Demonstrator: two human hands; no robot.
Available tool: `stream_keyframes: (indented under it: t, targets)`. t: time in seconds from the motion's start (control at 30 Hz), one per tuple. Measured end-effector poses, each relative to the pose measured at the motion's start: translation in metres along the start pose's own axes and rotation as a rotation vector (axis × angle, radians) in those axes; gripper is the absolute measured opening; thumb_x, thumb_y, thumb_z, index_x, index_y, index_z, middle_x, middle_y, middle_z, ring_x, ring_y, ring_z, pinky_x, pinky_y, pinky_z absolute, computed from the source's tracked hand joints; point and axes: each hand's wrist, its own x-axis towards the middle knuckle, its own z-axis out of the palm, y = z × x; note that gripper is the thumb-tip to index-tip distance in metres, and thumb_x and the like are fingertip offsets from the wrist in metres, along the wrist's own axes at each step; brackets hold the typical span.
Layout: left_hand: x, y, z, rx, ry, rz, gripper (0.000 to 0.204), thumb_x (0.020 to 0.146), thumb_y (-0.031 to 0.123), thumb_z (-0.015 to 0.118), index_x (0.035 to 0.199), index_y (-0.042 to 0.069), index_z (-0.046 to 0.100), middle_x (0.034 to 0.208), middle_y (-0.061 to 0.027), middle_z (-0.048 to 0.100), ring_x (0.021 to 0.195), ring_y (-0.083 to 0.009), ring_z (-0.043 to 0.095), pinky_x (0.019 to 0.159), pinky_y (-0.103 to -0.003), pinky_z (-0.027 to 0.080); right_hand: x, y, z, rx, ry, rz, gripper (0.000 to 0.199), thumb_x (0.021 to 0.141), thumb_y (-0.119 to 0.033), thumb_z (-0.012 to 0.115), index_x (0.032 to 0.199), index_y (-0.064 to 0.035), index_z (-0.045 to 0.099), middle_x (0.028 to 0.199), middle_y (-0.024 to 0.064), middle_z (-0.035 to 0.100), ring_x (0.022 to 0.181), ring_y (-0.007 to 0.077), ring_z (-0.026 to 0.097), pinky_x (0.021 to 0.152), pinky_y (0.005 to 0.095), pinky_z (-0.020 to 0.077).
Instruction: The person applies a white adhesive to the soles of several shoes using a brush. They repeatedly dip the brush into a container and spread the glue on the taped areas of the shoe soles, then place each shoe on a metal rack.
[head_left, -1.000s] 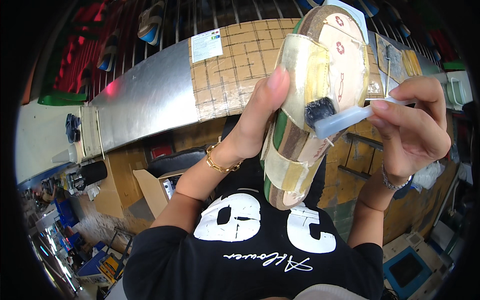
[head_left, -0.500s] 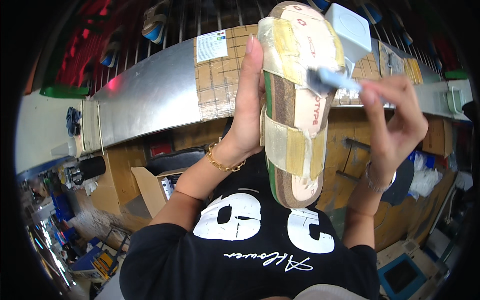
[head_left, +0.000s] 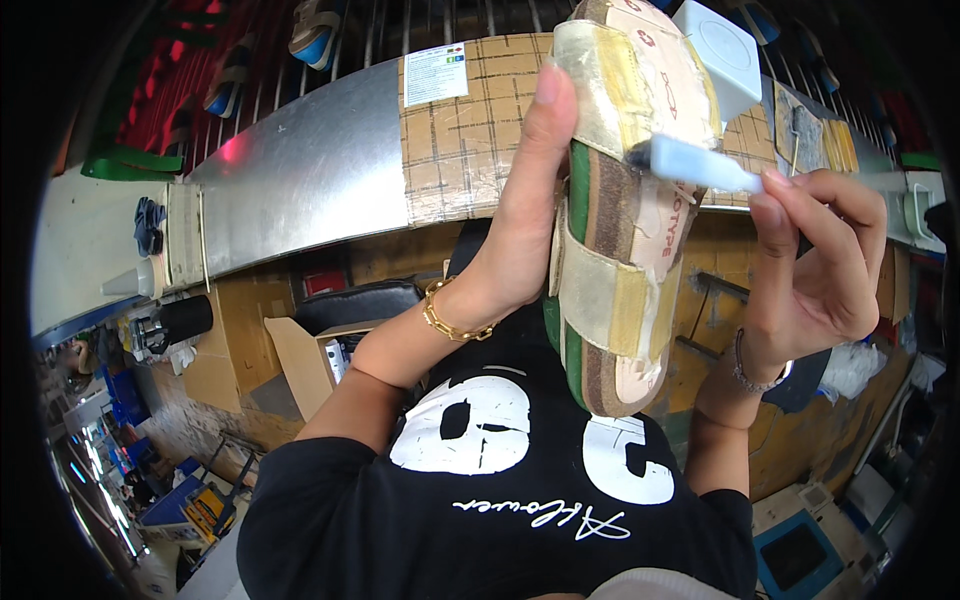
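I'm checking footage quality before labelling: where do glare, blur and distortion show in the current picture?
In the head view, glare whitens part of the metal table; in the same head view, the brush looks slightly soft, while the sandal reads more clearly; also in the head view, the table's front edge curves and the corners fall to black.
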Motion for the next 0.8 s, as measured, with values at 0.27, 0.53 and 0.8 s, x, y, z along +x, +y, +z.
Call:
stream_keyframes:
  t: [0.27,0.53,0.8]
  targets:
    - [0.0,0.001,-0.001,-0.089,-0.022,0.0,0.088,0.099,0.074,0.023,0.139,0.0,0.049,0.12,-0.0144,0.066,0.105,-0.017,0.068,0.09,-0.031,0.057,-0.002,0.011,-0.012,0.173,-0.21,0.029,0.023,0.071,0.009,0.079,0.093,0.0016,0.076,0.092,0.0113,0.062,0.081,0.0166,0.057,0.069,0.0252,0.0455]
    - [0.005,-0.007,-0.004,-0.204,0.012,0.005,0.085,0.1,0.071,0.026,0.144,0.0,0.046,0.126,-0.0164,0.065,0.112,-0.0183,0.067,0.096,-0.033,0.056,0.005,0.016,-0.023,0.218,-0.384,0.026,0.021,0.068,0.006,0.079,0.089,0.0009,0.077,0.091,0.0112,0.06,0.078,0.0149,0.056,0.065,0.0227,0.0421]
    - [0.007,-0.006,-0.008,-0.248,-0.001,0.012,0.085,0.1,0.072,0.025,0.147,0.002,0.041,0.133,-0.0157,0.059,0.119,-0.021,0.061,0.1,-0.036,0.052,0.009,0.014,-0.024,0.26,-0.437,0.077,0.022,0.062,-0.001,0.08,0.084,-0.0003,0.078,0.086,0.0103,0.059,0.073,0.0158,0.054,0.062,0.0241,0.0378]
